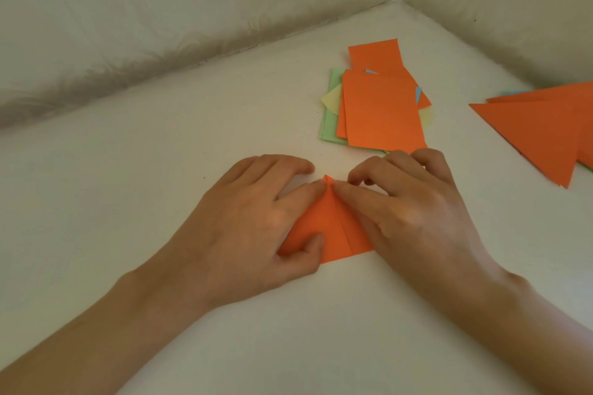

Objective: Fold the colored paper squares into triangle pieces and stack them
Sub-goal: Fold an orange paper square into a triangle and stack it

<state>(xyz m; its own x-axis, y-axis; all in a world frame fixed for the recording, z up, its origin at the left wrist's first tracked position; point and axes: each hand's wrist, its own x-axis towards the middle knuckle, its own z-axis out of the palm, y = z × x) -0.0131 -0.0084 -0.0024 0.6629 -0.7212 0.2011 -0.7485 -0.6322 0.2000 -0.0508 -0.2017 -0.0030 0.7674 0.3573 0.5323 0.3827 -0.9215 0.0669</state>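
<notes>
Both hands lie flat on one partly folded orange paper piece (333, 231), which rests on the white table (154, 176) directly between and beneath them. Its pointed tip faces away from the person, and its straight lower edge lies nearest the wrists.

The left hand (256, 224) covers the left half of the piece. Its fingers are spread and nearly straight, pressing downward, with the index fingertip (316, 186) at the tip of the paper and the thumb (313, 244) lying across the lower left corner. The right hand (410, 212) covers the right half. Its index finger (345, 192) extends along the fold to meet the left index finger at the tip, while its remaining fingers are bent, knuckles raised. Neither hand grips the paper; both only press it. A crease runs from the tip down to the lower edge.

Just beyond the right hand lies a loose pile of paper squares (382, 112): orange sheets on top, with a green sheet (328, 125), yellow corners (332, 99) and blue slivers (418, 94) showing underneath. Further right, well apart from the hands, sits a stack of orange triangles (539, 131), cut off by the picture's edge. Pale walls (160, 9) enclose the table at the back and right.
</notes>
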